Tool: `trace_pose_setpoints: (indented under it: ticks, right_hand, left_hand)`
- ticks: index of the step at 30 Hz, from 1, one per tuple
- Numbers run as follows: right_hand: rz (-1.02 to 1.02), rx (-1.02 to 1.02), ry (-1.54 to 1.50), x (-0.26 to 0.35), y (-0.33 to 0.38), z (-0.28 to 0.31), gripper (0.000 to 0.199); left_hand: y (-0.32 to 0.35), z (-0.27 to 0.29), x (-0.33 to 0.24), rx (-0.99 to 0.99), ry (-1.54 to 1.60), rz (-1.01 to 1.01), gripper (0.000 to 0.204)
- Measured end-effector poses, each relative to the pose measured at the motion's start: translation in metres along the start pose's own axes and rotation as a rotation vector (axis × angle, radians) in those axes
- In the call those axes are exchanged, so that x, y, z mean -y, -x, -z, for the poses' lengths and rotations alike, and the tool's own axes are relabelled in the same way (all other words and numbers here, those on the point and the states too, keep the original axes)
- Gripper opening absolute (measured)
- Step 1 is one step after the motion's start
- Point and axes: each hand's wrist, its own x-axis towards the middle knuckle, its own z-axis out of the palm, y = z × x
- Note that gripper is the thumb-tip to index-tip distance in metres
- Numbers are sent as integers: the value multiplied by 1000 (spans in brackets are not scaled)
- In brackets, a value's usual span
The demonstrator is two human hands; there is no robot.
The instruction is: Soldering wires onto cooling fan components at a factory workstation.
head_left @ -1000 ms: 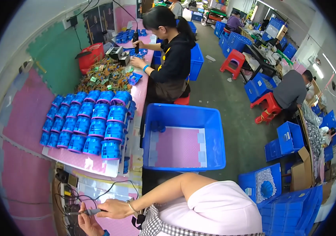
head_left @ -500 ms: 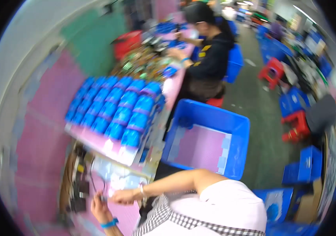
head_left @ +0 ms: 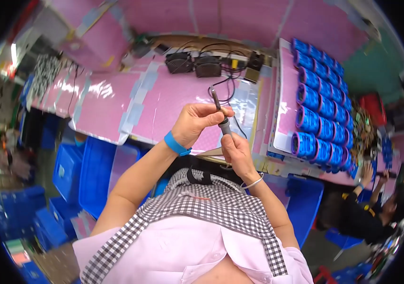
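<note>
1. Left hand (head_left: 197,122): I log it raised above the bench (head_left: 173,102), fingers curled shut around the upper shaft of a soldering iron (head_left: 220,115). A blue wristband (head_left: 177,144) sits on that wrist.
2. Right hand (head_left: 236,154): just below the left, fingers closed on the iron's dark lower grip. A thin silver bangle (head_left: 252,182) circles the wrist.
3. Soldering iron: held between both hands in mid-air, in front of my chest, nearly upright with a slight lean to the left. Its slim upper end pokes out above the left fingers. I cannot tell whether that end is a bare tip or a sleeve.
4. Step in hand, as I judge it: fitting or adjusting a part on the iron, one hand steadying while the other works the barrel. Nothing is being soldered at this moment.
5. Next move, as I judge it: it calls for a firm hold low on the grip and a small twist or push along the shaft, fingers kept off any hot metal.
6. Cords (head_left: 228,83): black, trailing across the pink mat toward two dark boxes (head_left: 194,65) at the back edge.
7. Blue reels (head_left: 321,111): rows of them lying on the bench to my right, well apart from both hands.
8. Blue bins (head_left: 95,175): on the floor at my left.
9. Co-worker (head_left: 370,215): seated at lower right, hands on their own work.
</note>
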Motion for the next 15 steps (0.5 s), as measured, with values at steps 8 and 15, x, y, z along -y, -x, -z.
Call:
trace_pose_setpoints:
  ticks: [8, 15]
  right_hand:
    - [-361, 308, -467, -18, -29, -22, 38]
    - [-605, 36, -63, -58, -72, -36, 37]
  left_hand:
    - [21, 38, 13, -255, 44, 97, 24]
    - [34, 121, 107, -462, -23, 141, 41]
